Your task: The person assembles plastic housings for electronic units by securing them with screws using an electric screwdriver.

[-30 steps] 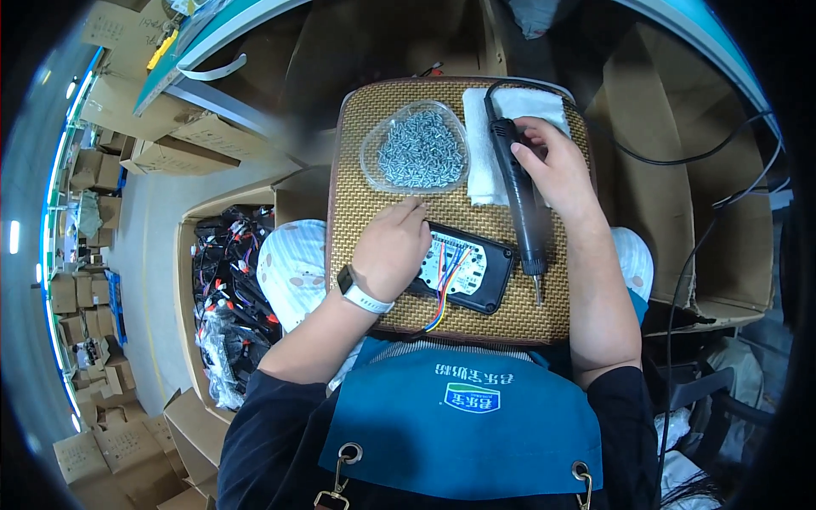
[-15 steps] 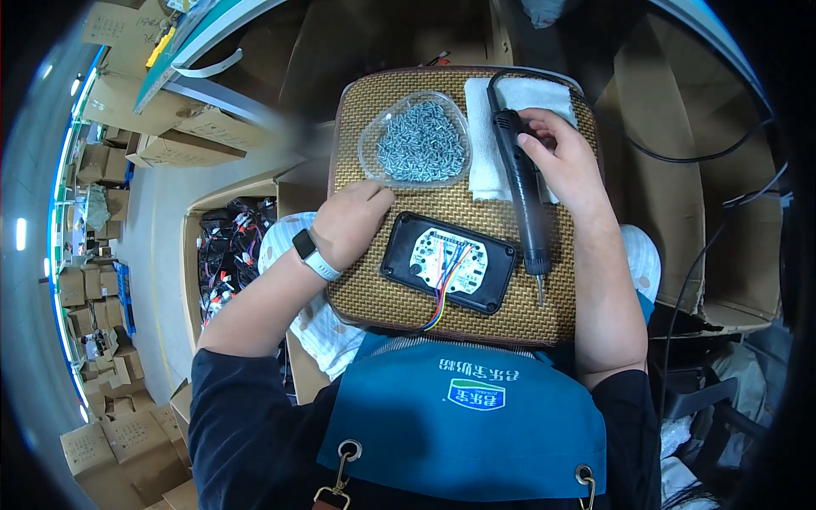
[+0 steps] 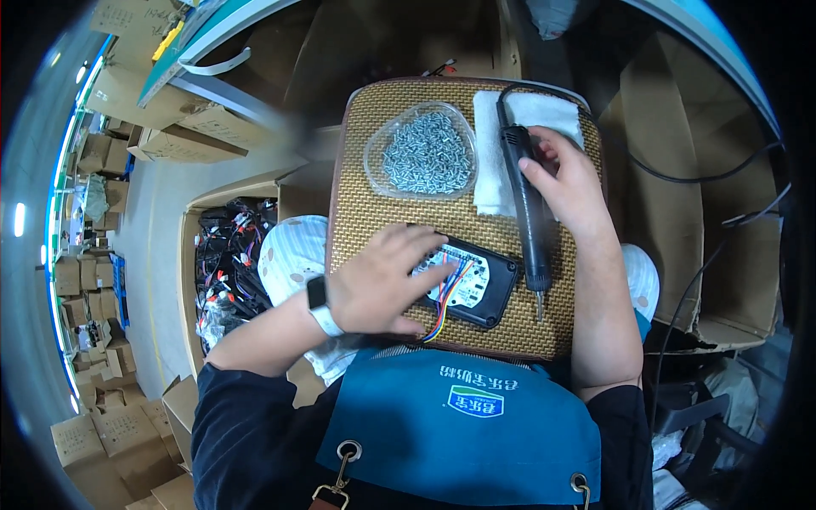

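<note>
My left hand [image 3: 387,280] is over the left part of a black plastic housing [image 3: 503,285], its fingers spread and partly hiding it. A white circuit board [image 3: 469,289] sits inside the housing, and several coloured wires [image 3: 441,316] run from it toward me. My right hand [image 3: 568,178] is closed at the upper part of a black electric screwdriver [image 3: 530,225]. The thumb rests along its body and the other fingers curl on the far side. The screwdriver's bit points toward me, right of the housing. A clear dish [image 3: 371,161] full of small silvery screws [image 3: 429,153] stands beyond my left hand.
A folded white cloth [image 3: 489,191] lies under the screwdriver on the woven mat [image 3: 361,229]. The tool's black cord [image 3: 705,177] loops off to the right. At left, an open carton [image 3: 189,280] holds dark cabled parts [image 3: 225,263]. Another cardboard box [image 3: 663,195] stands at right.
My left hand has moved from beside the screw dish down and right onto the housing, its fingers spreading out. My right hand stays at the screwdriver. The whole view has shifted slightly.
</note>
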Action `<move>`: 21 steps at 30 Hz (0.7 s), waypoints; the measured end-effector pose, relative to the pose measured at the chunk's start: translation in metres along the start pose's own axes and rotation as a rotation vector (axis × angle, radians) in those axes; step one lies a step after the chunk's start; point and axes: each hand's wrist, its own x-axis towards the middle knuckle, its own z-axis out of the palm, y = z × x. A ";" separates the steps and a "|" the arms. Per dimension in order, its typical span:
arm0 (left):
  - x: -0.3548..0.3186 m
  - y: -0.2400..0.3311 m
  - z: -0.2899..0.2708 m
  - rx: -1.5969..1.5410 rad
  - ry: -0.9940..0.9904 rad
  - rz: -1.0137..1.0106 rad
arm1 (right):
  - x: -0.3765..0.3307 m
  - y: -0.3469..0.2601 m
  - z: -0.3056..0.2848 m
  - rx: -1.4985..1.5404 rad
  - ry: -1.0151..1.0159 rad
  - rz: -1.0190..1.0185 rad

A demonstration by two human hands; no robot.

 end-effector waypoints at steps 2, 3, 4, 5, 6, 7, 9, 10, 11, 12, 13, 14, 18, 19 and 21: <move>-0.010 0.008 0.020 0.036 -0.002 -0.056 | -0.004 -0.010 0.002 -0.095 -0.054 -0.008; -0.012 0.011 0.023 0.029 0.011 -0.099 | -0.008 -0.011 0.004 -0.230 -0.025 -0.085; -0.014 0.013 0.024 0.022 0.026 -0.142 | -0.010 -0.012 0.005 -0.364 0.008 -0.165; -0.015 0.015 0.023 0.015 0.010 -0.186 | -0.011 -0.015 0.004 -0.387 -0.036 -0.123; -0.017 0.013 0.025 0.022 0.022 -0.204 | -0.012 -0.015 0.003 -0.385 -0.041 -0.144; -0.020 0.010 0.030 0.028 0.079 -0.201 | -0.013 -0.014 0.001 -0.368 -0.041 -0.125; -0.032 -0.001 0.035 0.020 0.167 -0.201 | -0.006 -0.010 0.009 -0.333 -0.052 -0.124; -0.036 -0.003 0.034 0.020 0.169 -0.220 | -0.007 -0.006 0.008 -0.315 -0.042 -0.129; -0.042 -0.004 0.031 0.013 0.174 -0.220 | -0.007 -0.003 0.009 -0.319 -0.029 -0.129; -0.050 -0.004 0.029 0.006 0.179 -0.220 | -0.007 -0.003 0.011 -0.323 -0.016 -0.127; -0.059 -0.008 0.028 0.044 0.256 -0.213 | -0.007 -0.004 0.011 -0.317 -0.021 -0.097; -0.070 -0.015 0.022 0.063 0.310 -0.177 | -0.007 -0.005 0.012 -0.310 -0.024 -0.103; -0.128 -0.039 0.006 0.369 0.623 -0.206 | -0.007 -0.005 0.011 -0.298 -0.018 -0.081; -0.143 -0.046 0.000 0.460 0.704 -0.274 | -0.007 -0.005 0.011 -0.301 -0.021 -0.083; -0.161 -0.068 -0.016 0.603 0.833 -0.409 | -0.006 -0.003 0.010 -0.309 -0.021 -0.081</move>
